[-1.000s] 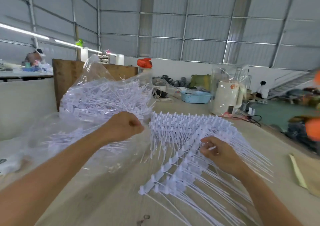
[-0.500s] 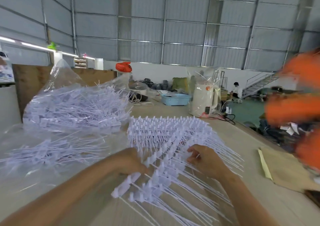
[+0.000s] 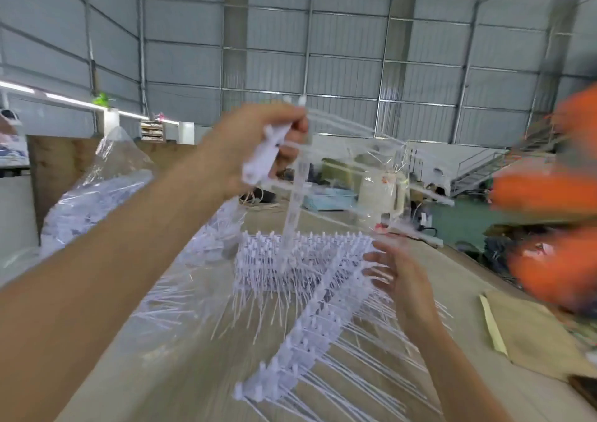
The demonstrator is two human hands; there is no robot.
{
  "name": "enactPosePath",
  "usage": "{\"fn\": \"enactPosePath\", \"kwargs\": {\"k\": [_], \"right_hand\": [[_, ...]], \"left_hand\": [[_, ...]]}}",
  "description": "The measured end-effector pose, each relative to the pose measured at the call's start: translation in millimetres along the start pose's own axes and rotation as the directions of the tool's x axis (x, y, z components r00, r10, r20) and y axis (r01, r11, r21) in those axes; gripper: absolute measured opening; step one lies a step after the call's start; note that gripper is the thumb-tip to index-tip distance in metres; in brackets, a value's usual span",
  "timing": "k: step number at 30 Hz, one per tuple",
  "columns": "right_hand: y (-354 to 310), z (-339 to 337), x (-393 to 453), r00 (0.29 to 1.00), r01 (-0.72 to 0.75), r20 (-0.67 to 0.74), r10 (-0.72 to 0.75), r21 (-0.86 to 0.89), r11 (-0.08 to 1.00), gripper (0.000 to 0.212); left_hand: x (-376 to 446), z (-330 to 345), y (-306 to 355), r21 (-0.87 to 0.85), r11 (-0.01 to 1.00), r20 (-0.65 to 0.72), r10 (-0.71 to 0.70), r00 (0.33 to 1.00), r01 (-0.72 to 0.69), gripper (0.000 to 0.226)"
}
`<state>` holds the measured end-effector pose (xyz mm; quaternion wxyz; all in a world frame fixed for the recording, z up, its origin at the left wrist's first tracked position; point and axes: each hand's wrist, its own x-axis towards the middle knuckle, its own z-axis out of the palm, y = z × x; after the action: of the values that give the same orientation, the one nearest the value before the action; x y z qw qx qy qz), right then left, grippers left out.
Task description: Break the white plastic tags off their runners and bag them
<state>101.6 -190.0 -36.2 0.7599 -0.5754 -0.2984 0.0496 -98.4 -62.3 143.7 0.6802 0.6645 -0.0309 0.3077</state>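
While the left hand (image 3: 258,144) grips a light, springy white plastic runner of tags (image 3: 292,195) by its stiff spine above the tabletop pile of white tag runners (image 3: 310,308), the right hand (image 3: 392,270) hovers beside that pile, fingers spread, holding nothing.

Tag runners (image 3: 310,318): white moulded plastic, semi-matt, thin stems. Bench (image 3: 181,373) under them: pale wood-look board, matt, smooth. Bag (image 3: 106,176) left of the runners: clear plastic film, glossy, crinkled. Sheet (image 3: 533,334) right of the runners: brown cardboard, matt. Wall (image 3: 355,50) behind: grey corrugated metal.
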Motion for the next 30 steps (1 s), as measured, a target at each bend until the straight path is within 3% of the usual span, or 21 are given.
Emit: {"fn": "enactPosePath", "kwargs": {"k": [3,7,11,14,16,19,21,22,24,25,27,28,30], "right_hand": [[0,0,2,1.0,-0.017,0.021,0.017,0.024,1.0,0.032],[1,0,0,0.999,-0.035,0.015,0.035,0.021,0.999,0.044],[-2,-6,3,0.996,-0.071,0.05,0.067,0.093,0.993,0.035],[0,-5,4,0.985,-0.098,0.148,0.086,0.073,0.993,0.046],[2,-3,4,0.979,-0.13,0.168,0.116,0.076,0.989,0.042],[11,-5,7,0.986,-0.142,0.101,0.132,0.104,0.984,0.015],[19,-10,10,0.982,-0.188,-0.005,0.19,0.12,0.975,0.011],[21,-14,11,0.973,-0.215,-0.062,0.224,0.129,0.968,0.011],[25,-20,13,0.951,-0.249,-0.147,0.273,0.159,0.955,0.012],[26,-23,15,0.941,-0.256,-0.183,0.285,0.166,0.952,0.013],[29,-26,16,0.921,-0.27,-0.252,0.297,0.136,0.953,0.017],[30,-25,16,0.91,-0.284,-0.282,0.304,0.108,0.953,0.02],[31,-25,16,0.898,-0.314,-0.315,0.308,0.035,0.949,0.023]], "left_hand": [[1,18,34,-0.145,0.983,-0.076,0.104,0.992,-0.114,0.018],[9,37,37,-0.032,0.993,-0.093,0.114,0.989,-0.117,0.011],[35,38,8,-0.057,0.998,-0.153,-0.034,0.988,0.026,0.015],[57,41,-29,-0.015,0.976,-0.1,-0.217,0.971,0.216,0.03],[67,44,-55,0.077,0.937,-0.037,-0.34,0.94,0.342,0.033],[73,40,-88,0.339,0.852,0.114,-0.457,0.882,0.398,0.041],[72,31,-102,0.357,0.861,0.179,-0.443,0.878,0.362,0.02],[72,24,-107,0.327,0.885,0.161,-0.398,0.903,0.331,0.011],[66,6,-118,0.366,0.892,-0.016,-0.278,0.96,0.265,0.005],[62,-6,-126,0.476,0.846,-0.111,-0.211,0.971,0.238,0.003],[47,-33,-142,0.749,0.614,-0.177,-0.176,0.968,0.248,0.006],[37,-45,-150,0.845,0.458,-0.17,-0.261,0.95,0.277,0.012],[17,-64,-166,0.935,0.185,-0.17,-0.517,0.839,0.303,0.03]]}}
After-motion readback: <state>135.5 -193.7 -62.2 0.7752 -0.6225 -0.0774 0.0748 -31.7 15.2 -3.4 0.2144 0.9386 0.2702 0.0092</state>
